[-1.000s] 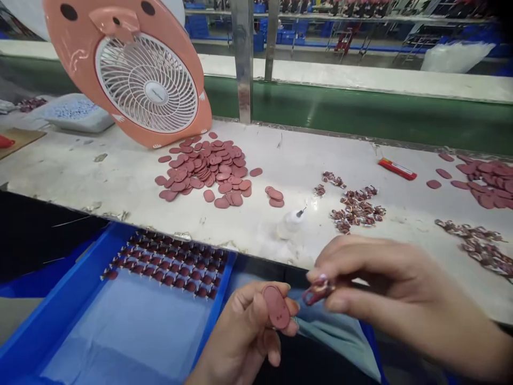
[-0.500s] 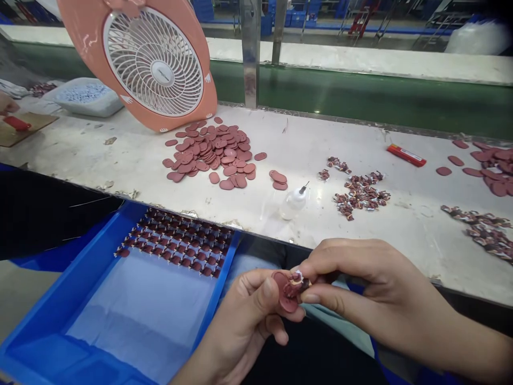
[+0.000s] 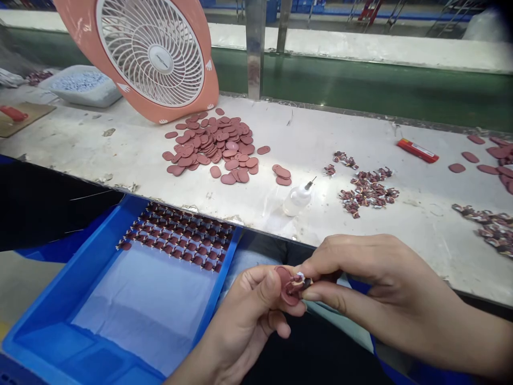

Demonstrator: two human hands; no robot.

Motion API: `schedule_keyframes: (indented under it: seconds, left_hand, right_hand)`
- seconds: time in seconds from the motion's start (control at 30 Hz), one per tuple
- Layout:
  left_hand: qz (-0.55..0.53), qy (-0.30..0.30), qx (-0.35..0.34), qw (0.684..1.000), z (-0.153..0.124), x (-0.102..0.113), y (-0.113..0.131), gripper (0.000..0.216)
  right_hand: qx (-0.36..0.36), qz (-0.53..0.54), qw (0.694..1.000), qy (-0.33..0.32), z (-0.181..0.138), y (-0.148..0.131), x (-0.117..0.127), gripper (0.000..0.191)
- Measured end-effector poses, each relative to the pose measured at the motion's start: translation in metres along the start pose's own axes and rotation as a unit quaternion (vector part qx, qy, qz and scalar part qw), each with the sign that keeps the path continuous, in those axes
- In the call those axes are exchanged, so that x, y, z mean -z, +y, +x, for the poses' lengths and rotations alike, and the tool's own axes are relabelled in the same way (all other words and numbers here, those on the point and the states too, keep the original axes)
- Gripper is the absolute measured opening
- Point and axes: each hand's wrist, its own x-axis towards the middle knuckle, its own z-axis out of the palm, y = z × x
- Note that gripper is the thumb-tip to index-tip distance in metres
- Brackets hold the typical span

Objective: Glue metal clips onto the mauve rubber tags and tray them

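Note:
Between thumb and fingers, my left hand [image 3: 256, 299] pinches a reddish-brown oval base [image 3: 284, 278]. A small painted figurine [image 3: 295, 284], brown with white and dark parts, sits against the face of that base. Thumb and forefinger of my right hand [image 3: 356, 283] are closed on the figurine's dark end. Both hands are in front of the table edge, above my lap. On the table beyond them stands a clear squeeze bottle [image 3: 297, 200] with a needle tip. A cluster of similar figurines [image 3: 368, 191] lies to its right.
A pile of oval bases [image 3: 216, 144] lies before an orange fan [image 3: 160, 59]. Below the table edge, a blue crate [image 3: 40, 334] holds rows of figurines on bases over a white sheet. A red box [image 3: 417, 150], more figurines [image 3: 491, 227] and a tub [image 3: 84, 88] are also on the table.
The view has shifted slightly, so the table things appear a little higher. Both hands keep their hold on the base and figurine. A person's hand at the far left has gone out of view.

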Motion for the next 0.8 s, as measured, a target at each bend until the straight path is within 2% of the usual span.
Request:
schedule_keyframes:
  seconds: [0.53, 0.67, 0.8]
  left_hand:
    - [0.016, 0.001, -0.003, 1.0, 0.001, -0.003, 0.003, 0.037]
    - [0.018, 0.013, 0.005, 1.0, -0.002, -0.006, 0.005, 0.04]
    - [0.009, 0.008, 0.0, 1.0, -0.005, -0.007, 0.003, 0.037]
  right_hand:
    - [0.058, -0.084, 0.994, -0.047, 0.001, -0.001, 0.0, 0.013]
    - [0.081, -0.078, 0.992, -0.054, -0.001, -0.001, -0.001, 0.02]
    - [0.086, -0.069, 0.994, -0.018, -0.011, 0.002, -0.009, 0.032]
